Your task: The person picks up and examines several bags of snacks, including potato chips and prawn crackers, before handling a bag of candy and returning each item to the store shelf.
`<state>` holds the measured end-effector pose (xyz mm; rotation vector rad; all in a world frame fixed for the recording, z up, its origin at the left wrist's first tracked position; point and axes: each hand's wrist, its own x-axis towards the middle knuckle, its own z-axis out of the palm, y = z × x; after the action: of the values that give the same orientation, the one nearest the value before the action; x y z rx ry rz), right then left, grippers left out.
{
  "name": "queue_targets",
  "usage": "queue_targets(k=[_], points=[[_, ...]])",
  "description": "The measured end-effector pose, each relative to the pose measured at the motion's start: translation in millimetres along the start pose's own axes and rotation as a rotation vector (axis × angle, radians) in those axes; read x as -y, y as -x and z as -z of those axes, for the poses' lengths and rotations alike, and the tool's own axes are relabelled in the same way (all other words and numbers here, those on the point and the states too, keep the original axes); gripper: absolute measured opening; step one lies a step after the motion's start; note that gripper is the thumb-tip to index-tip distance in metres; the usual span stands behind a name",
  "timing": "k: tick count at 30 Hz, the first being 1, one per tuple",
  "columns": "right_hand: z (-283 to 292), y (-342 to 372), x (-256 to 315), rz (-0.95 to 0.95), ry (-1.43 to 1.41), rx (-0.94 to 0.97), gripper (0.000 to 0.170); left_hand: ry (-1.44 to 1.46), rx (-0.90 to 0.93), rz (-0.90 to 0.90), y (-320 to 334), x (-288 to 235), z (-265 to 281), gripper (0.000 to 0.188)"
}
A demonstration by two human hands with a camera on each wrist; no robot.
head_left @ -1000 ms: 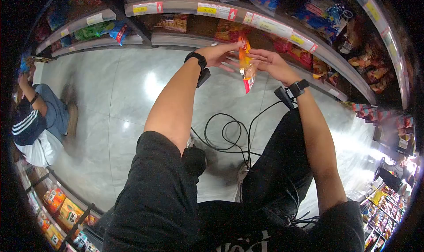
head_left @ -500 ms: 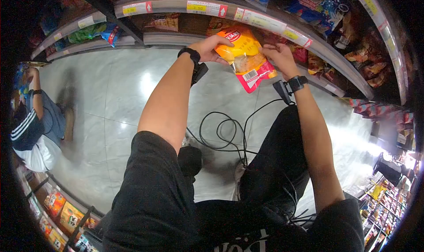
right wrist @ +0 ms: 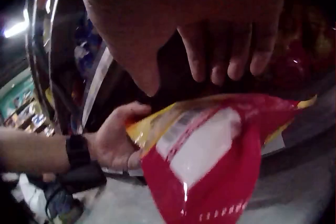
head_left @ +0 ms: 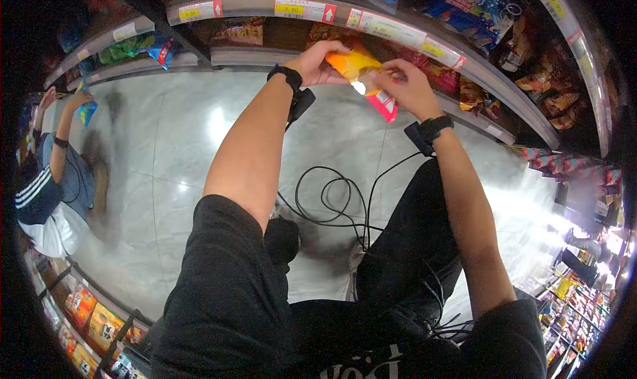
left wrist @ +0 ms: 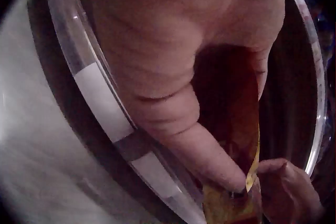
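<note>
A yellow and red snack bag (head_left: pixel 359 65) with a clear window is held up in front of the shelf, tilted with its red end down to the right. My left hand (head_left: pixel 317 63) grips its yellow end, the thumb along one face. In the right wrist view the red end of the bag (right wrist: pixel 210 166) shows a white label and a barcode. My right hand (head_left: pixel 409 87) is at the bag's right side, overlapping it in the head view. From the right wrist, its extended fingers (right wrist: pixel 239 61) and thumb hang spread just above the bag's edge.
A shelf edge with price labels (head_left: pixel 391 28) curves across just beyond the hands, with packaged snacks (head_left: pixel 240 31) below it. A black cable (head_left: pixel 332 173) lies looped on the floor. At left another person (head_left: pixel 56 180) crouches, holding a blue packet (head_left: pixel 87 113).
The bag swung from edge-on to facing me, then tilted away again. The left hand kept its grip while the right hand moved at its side. The other person's packet came into view.
</note>
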<state>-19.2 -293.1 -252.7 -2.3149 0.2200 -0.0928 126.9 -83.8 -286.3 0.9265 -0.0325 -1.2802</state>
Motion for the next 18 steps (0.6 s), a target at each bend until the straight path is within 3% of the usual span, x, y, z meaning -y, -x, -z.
queue_targets(k=[2,5,9,11,12,15,16,18], points=[[-2.8,8.0,14.6,0.088,0.149,-0.016,0.063,0.005,0.083,0.007,-10.2,-4.2,1.4,0.062],[6.6,12.0,30.2,-0.059,0.036,0.1,0.062,0.079,0.223,-0.089,-10.5,-9.4,-13.2,0.073],[4.6,-1.7,-20.6,-0.162,-0.082,0.015,0.065,0.08,0.269,-0.169,-11.0,-10.9,-24.8,0.075],[5.2,-10.4,-57.1,-0.222,-0.249,0.01,0.066,0.038,0.24,-0.175,-17.0,-7.0,-24.0,0.073],[5.3,-12.6,-58.2,-0.276,-0.265,-0.111,0.061,0.017,0.227,-0.18,-16.3,-8.0,-26.5,0.072],[39.6,-10.6,-55.0,-0.538,-0.23,-0.105,0.054,-0.089,0.024,-0.199,-8.0,-12.1,-25.7,0.064],[33.8,-9.1,-63.1,-0.499,-0.55,-0.268,0.023,-0.079,-0.029,-0.203,-12.3,-10.7,-15.7,0.06],[35.5,-15.2,-114.1,-0.417,-0.506,-0.366,0.022,-0.057,-0.138,-0.215,-20.3,-7.0,5.3,0.052]])
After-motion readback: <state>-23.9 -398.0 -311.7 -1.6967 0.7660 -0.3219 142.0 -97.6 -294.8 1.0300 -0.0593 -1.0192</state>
